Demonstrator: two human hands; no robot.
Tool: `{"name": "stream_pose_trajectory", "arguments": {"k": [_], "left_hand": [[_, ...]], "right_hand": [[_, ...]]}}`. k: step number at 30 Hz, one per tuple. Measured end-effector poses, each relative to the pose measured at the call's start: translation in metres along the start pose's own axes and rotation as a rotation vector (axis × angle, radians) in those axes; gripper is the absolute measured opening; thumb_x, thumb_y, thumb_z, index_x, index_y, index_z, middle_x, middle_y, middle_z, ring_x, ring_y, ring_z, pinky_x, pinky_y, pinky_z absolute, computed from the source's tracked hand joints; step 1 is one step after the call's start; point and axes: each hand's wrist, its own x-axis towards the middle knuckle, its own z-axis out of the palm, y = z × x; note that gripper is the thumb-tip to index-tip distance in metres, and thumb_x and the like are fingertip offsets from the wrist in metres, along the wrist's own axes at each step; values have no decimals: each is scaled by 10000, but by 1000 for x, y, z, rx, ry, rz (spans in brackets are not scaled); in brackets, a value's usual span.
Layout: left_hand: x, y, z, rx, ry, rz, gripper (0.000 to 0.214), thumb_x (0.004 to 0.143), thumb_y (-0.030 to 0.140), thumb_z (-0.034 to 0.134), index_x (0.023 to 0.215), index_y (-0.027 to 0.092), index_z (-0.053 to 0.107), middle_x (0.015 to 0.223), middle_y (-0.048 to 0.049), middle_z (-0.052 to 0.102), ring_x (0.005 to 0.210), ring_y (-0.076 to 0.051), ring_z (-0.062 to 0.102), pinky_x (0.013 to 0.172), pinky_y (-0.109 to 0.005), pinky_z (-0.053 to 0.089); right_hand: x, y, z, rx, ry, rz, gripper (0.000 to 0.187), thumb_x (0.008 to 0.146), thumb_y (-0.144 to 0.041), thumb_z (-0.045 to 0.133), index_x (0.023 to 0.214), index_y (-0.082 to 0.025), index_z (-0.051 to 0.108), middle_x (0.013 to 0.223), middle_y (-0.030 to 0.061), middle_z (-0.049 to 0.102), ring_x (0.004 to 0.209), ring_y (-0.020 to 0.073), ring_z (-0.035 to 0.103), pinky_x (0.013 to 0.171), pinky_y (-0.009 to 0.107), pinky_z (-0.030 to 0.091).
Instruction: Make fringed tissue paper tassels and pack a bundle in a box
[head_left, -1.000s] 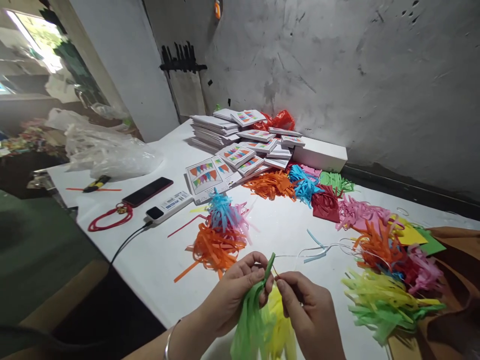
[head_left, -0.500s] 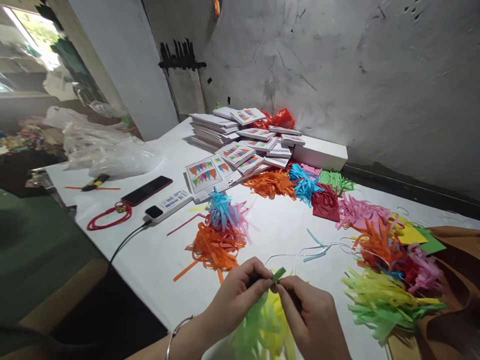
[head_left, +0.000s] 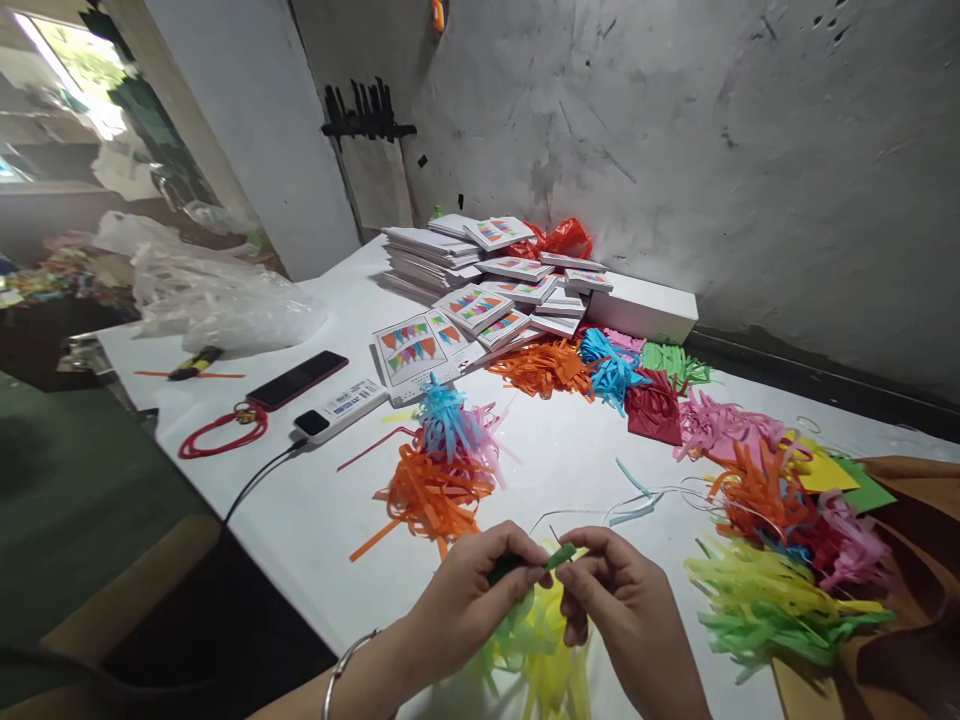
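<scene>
My left hand [head_left: 484,585] pinches the rolled top of a green paper tassel [head_left: 560,556] between thumb and fingers. Its fringe hangs beneath the palm. Close against it, my right hand [head_left: 619,605] is closed, thumb against fingers, on a thin needle-like piece [head_left: 553,535] whose tip shows just above the green roll. Most of that piece is hidden by the fingers. Under both hands hangs yellow fringe [head_left: 551,665]. White string [head_left: 577,511] runs behind the fingertips toward the right, past short light-blue strips [head_left: 631,515].
Orange [head_left: 431,490], blue [head_left: 441,415] and pink tassels lie left of centre. More coloured tassels [head_left: 787,590] lie at right. Printed cards [head_left: 412,350] are piled behind, beside a white box [head_left: 645,305]. A phone [head_left: 298,380], a cabled device [head_left: 341,410] and plastic bags [head_left: 225,290] are at left.
My right hand has turned and its fingers have curled more beside the green roll. The thin tip now shows above it. My left hand keeps its pinch, barely shifted.
</scene>
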Motion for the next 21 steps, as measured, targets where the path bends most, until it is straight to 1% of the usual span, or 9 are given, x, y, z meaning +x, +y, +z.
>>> {"name": "stream_pose_trajectory", "arguments": {"k": [4, 8, 11, 13, 15, 16, 18, 20, 21], "left_hand": [[-1, -1, 2, -34, -81, 15, 117, 950, 278, 575, 915, 187, 640, 757, -66, 731, 681, -192, 680, 649, -275, 491], [-1, 3, -1, 144, -88, 158, 121, 934, 169, 537, 905, 191, 652, 803, -64, 737, 727, -178, 688, 691, -259, 506], [0, 2, 2, 241, -25, 256, 139, 916, 142, 532, 926, 189, 662, 828, -57, 734, 731, -161, 676, 682, -236, 502], [-2, -2, 8, 264, 23, 236, 126, 906, 155, 548, 926, 185, 669, 808, -47, 728, 694, -148, 656, 640, -219, 491], [-7, -6, 17, 269, 5, 155, 117, 892, 155, 570, 913, 184, 681, 775, -37, 726, 664, -142, 649, 612, -210, 485], [-10, -8, 21, 267, -71, 131, 118, 887, 153, 580, 908, 186, 691, 784, -39, 736, 679, -147, 662, 626, -213, 494], [-16, -8, 28, 233, -371, 173, 123, 893, 165, 591, 873, 191, 710, 878, -65, 771, 765, -175, 703, 689, -235, 525], [-16, -6, 30, 154, -683, 281, 166, 915, 214, 589, 810, 188, 715, 1002, -100, 783, 857, -207, 726, 743, -255, 545], [-13, -5, 29, 120, -751, 308, 196, 930, 244, 580, 801, 184, 716, 1031, -111, 781, 885, -215, 728, 766, -261, 551]], "right_hand": [[-1, -1, 1, -12, -93, 73, 462, 774, -534, 793, 984, -145, 658, 567, -27, 632, 410, 106, 579, 436, 200, 429], [-1, -2, 2, -51, -91, 54, 445, 822, -575, 727, 959, -159, 651, 575, -24, 618, 435, 121, 578, 456, 224, 438], [1, -1, 1, -276, -44, -146, 337, 914, -517, 634, 887, -184, 681, 705, 12, 635, 630, 145, 626, 595, 250, 487], [3, -1, -1, -386, 29, -330, 274, 934, -443, 630, 819, -204, 695, 821, 30, 643, 797, 160, 635, 719, 258, 496], [5, -2, -6, -288, 164, -437, 221, 936, -392, 648, 799, -223, 688, 856, 22, 658, 857, 156, 637, 780, 261, 499], [6, -4, -11, -155, 240, -469, 190, 936, -385, 655, 822, -236, 684, 823, 8, 665, 816, 145, 642, 762, 263, 508], [5, -13, -25, 138, 369, -520, 140, 918, -383, 690, 866, -253, 682, 690, -33, 642, 630, 111, 608, 627, 240, 503], [1, -26, -40, 308, 459, -555, 144, 883, -377, 737, 881, -242, 688, 558, -73, 554, 441, 67, 482, 471, 193, 416], [-2, -34, -47, 326, 494, -567, 154, 868, -367, 754, 876, -227, 693, 513, -89, 504, 387, 48, 411, 425, 177, 363]]}}
